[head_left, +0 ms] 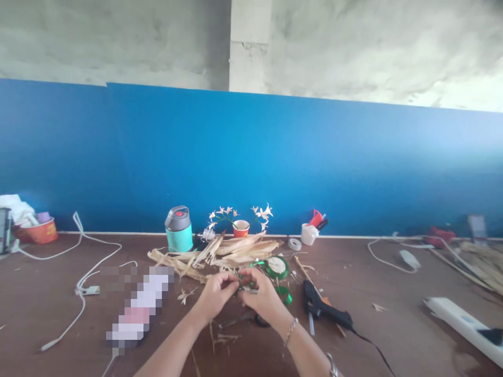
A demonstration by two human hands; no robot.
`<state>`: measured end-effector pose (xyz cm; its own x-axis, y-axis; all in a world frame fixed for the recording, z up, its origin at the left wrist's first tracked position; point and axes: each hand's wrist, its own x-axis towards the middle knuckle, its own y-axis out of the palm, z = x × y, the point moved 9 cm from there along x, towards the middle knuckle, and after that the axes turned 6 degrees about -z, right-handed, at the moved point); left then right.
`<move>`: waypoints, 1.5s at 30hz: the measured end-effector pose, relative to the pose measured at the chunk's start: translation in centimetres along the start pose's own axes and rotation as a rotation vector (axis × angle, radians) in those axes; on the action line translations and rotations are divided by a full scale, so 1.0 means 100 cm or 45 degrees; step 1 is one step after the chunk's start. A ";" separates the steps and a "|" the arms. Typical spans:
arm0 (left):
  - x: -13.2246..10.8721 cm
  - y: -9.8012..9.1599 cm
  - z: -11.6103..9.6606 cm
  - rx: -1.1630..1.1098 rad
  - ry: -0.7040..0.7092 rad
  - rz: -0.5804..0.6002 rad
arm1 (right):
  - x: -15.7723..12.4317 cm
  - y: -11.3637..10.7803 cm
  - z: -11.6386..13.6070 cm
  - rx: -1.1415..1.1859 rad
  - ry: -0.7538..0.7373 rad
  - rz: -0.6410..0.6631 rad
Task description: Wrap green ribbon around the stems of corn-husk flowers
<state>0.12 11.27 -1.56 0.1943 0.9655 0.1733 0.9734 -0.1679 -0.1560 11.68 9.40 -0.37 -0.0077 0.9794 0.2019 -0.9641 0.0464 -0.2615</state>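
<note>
My left hand (220, 293) and my right hand (257, 290) meet above the middle of the table, fingers pinched around a thin green strip (237, 276). Most of it is hidden by the fingers. Just beyond my right hand lies a roll of green ribbon (277, 267) with a white centre, and a loop of green ribbon (286, 296) sits beside the knuckles. Under my wrists is a dark pair of scissors (237, 319), partly covered. A pale flower (185, 296) made of husk rests left of my left hand.
Dried corn husks (236, 254) spread behind my hands. At the back stand a teal flask (179, 230), a paper cup (241, 228) with husk flowers and a white cup (309, 234). A black glue gun (326, 309) lies right; a power strip (463, 327) is farther right. White cables (80, 285) run left.
</note>
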 end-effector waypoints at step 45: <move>-0.015 0.016 0.020 -0.567 -0.367 0.292 | -0.014 0.020 -0.011 0.726 0.448 0.433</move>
<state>1.15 9.95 -4.00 0.4260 0.8993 -0.0983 0.8798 -0.3865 0.2767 10.03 8.34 -2.18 -0.3363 0.9311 -0.1415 -0.9125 -0.2850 0.2935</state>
